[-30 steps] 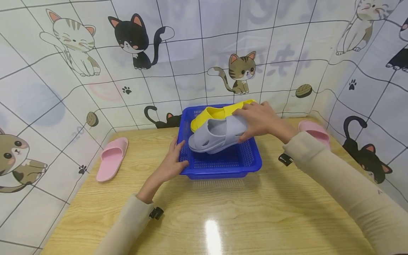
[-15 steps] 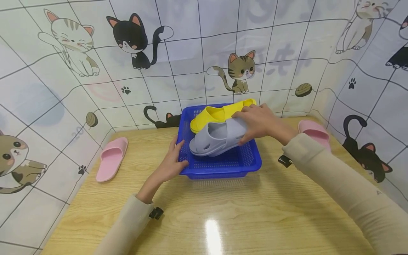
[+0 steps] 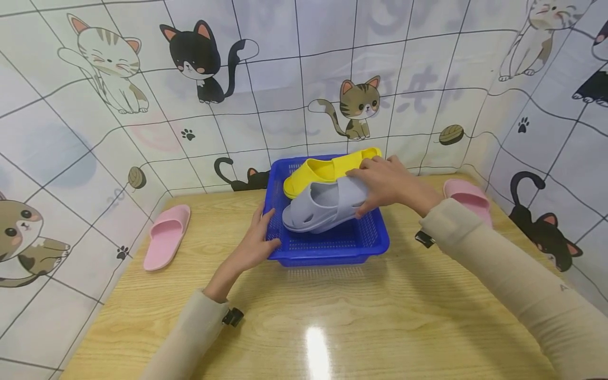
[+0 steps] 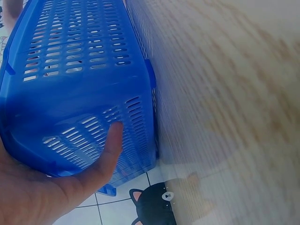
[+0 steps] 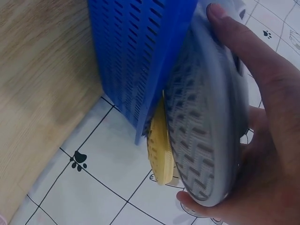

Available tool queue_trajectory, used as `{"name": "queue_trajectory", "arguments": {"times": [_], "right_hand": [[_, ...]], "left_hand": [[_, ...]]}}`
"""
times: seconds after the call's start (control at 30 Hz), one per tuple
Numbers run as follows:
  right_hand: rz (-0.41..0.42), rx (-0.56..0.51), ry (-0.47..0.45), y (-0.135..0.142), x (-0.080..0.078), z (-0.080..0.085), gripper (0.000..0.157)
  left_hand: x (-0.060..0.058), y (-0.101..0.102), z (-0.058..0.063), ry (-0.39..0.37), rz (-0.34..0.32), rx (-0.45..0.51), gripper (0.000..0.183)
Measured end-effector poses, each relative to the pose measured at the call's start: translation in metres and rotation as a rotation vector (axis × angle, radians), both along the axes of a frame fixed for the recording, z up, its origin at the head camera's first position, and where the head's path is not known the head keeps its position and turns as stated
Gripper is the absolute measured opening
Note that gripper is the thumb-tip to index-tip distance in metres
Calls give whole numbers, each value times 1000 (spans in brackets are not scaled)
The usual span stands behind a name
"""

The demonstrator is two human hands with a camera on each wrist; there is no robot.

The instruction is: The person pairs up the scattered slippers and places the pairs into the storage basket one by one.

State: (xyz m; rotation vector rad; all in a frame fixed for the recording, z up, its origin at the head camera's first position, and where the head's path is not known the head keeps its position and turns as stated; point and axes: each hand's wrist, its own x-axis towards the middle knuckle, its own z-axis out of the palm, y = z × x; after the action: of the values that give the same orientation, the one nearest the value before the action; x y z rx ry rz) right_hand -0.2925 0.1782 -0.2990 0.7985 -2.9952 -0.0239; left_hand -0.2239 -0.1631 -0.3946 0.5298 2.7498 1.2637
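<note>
A blue plastic basket (image 3: 328, 254) with slotted walls stands on the table. My left hand (image 3: 254, 240) holds its left side near the front corner; in the left wrist view one finger lies along the outer wall of the basket (image 4: 79, 103). With my right hand (image 3: 387, 182) I grip a pale grey clog (image 3: 315, 208) by its heel end. It slants over the basket's right rim, toe down to the left inside. In the right wrist view its patterned sole (image 5: 197, 126) shows between thumb and fingers. Behind it a yellow clog (image 3: 309, 177) leans in the basket, heel end raised at the back rim.
A pink slipper (image 3: 166, 237) lies on the table to the left. Another pink slipper (image 3: 467, 198) lies at the right, partly hidden behind my right sleeve. Cat-patterned walls (image 3: 280, 132) close off the wooden table (image 3: 370, 322) at the back and sides.
A second ago the grey clog sat slightly higher and flatter; its toe has since dipped a little into the basket. Both hands keep nearly the same place.
</note>
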Motion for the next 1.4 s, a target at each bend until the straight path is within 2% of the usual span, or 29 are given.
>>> {"name": "queue_trajectory", "arguments": {"times": [0.33,0.57,0.9,1.17,1.4], "right_hand": [[-8,19,2,3,1,-2,106],[27,-8,26,2,0,-2,96],[41,-17,88,4,-4,-6,96],[20,-32,41,3,-2,-5,98],[17,-17,51,5,-2,-8,103]], "left_hand": [[-1,1,-1,8,-6,-4,80],[0,0,-1,5,3,-8,80],[-2,0,-1,3,8,-6,80],[-1,0,0,4,8,-9,80],[-1,0,-1,10,4,-3,80]]}}
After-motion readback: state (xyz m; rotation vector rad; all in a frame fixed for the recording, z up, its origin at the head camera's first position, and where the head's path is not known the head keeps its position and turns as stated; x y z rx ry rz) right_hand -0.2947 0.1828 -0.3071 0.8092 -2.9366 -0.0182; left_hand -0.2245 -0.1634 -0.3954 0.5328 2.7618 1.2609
